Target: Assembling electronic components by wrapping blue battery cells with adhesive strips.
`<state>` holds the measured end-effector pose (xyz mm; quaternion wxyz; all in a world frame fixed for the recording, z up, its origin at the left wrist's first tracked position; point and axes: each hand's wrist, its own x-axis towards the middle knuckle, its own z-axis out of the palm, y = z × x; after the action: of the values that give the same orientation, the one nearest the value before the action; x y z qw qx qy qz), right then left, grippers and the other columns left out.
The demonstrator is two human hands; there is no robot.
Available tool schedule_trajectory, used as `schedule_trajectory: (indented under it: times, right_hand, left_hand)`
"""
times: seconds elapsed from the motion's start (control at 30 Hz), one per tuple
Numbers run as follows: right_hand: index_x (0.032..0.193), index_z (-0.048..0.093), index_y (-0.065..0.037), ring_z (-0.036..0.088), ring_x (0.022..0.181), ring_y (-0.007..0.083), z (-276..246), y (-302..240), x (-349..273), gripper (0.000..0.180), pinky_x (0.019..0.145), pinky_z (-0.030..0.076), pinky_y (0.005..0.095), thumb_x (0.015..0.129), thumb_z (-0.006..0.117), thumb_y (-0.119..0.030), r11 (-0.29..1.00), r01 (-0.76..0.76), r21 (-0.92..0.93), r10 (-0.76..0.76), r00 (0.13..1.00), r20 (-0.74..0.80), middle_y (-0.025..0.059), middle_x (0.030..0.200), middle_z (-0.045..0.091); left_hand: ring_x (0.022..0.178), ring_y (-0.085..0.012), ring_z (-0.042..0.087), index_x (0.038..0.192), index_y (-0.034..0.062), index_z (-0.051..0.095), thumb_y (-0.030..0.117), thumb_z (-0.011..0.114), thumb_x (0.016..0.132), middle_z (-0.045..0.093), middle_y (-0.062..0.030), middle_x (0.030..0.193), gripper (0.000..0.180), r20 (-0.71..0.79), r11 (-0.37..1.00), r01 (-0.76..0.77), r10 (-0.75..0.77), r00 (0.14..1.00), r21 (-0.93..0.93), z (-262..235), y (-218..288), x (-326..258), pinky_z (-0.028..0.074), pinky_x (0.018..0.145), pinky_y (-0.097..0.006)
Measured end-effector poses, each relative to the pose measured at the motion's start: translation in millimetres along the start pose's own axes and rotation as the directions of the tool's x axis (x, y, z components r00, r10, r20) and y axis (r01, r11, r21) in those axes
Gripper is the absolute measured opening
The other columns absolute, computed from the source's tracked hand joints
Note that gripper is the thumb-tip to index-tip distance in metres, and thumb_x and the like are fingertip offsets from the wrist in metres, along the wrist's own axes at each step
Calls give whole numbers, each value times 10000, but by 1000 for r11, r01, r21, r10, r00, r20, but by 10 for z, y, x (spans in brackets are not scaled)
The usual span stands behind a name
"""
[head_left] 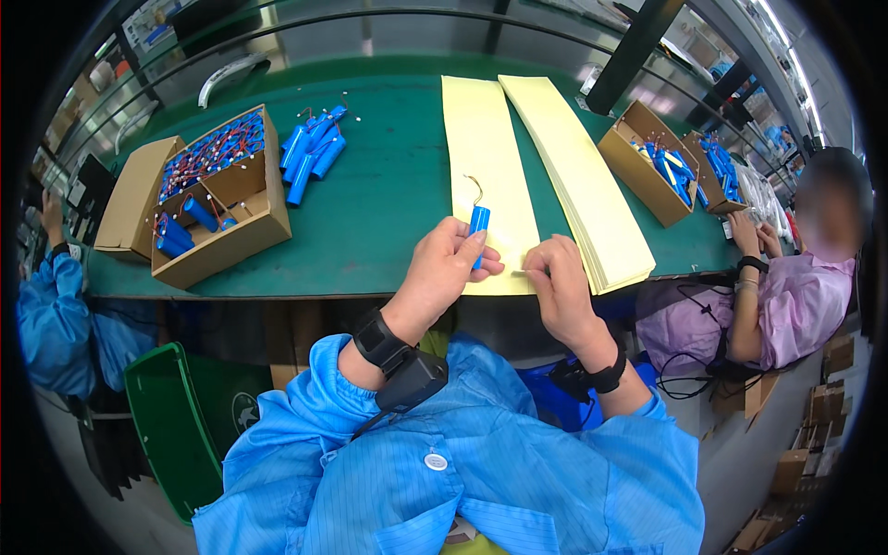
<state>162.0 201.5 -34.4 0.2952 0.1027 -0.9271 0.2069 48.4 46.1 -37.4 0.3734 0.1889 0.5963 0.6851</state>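
My left hand (442, 257) is closed around a blue cylindrical battery (479, 222), with thin wires (475, 188) curling up from its far end. Just to the right, my right hand (564, 285) pinches a small pale strip (519, 273) between thumb and fingertips, a short gap away from the battery. Both hands are over the near end of a long pale-yellow sheet (476, 129) on the green table (388, 176). Beside it on the right is a thick stack of similar yellow sheets (592, 203).
At left stands a cardboard box (236, 250) of wired blue batteries, with loose batteries (314, 148) beside it. More batteries fill a carton (629, 157) and another box (712, 192) at right. A co-worker in pink (786, 305) sits there. A green bin (157, 416) stands lower left.
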Motion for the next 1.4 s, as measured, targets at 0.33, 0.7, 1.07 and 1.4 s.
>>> schedule_trajectory:
  times: [0.33,0.7,1.07,1.4]
  right_hand:
    - [895,493,-39,498,834,68,8,-56,251,138,754,403,206,842,620,-56,315,-437,842,581,791,193,16,888,520]
    - [863,513,-16,538,709,65,255,-52,429,130,639,448,200,822,634,-37,323,-508,798,584,771,255,23,783,565]
    - [831,506,-1,544,629,75,323,-118,454,113,560,461,215,821,617,-17,348,-530,773,663,722,196,36,732,567]
    - [1249,439,19,608,899,253,99,-281,537,579,628,509,315,758,709,-126,920,-386,69,391,891,-229,198,1115,529]
  left_hand:
    - [897,-203,641,1057,-39,515,225,451,962,618,-137,969,287,104,990,34,-20,994,-135,-83,22,7,519,756,-259]
    - [900,-214,644,1104,-40,524,243,395,984,610,-133,998,333,162,970,54,-16,987,-235,-139,19,-4,534,792,-286]
    - [889,-204,645,1103,-45,508,219,442,968,617,-130,986,304,179,971,26,17,984,-237,-132,2,9,538,782,-283]
    - [828,-157,646,1071,-45,510,120,517,924,629,-99,942,221,-133,958,-277,284,950,66,53,-6,-168,526,723,-257]
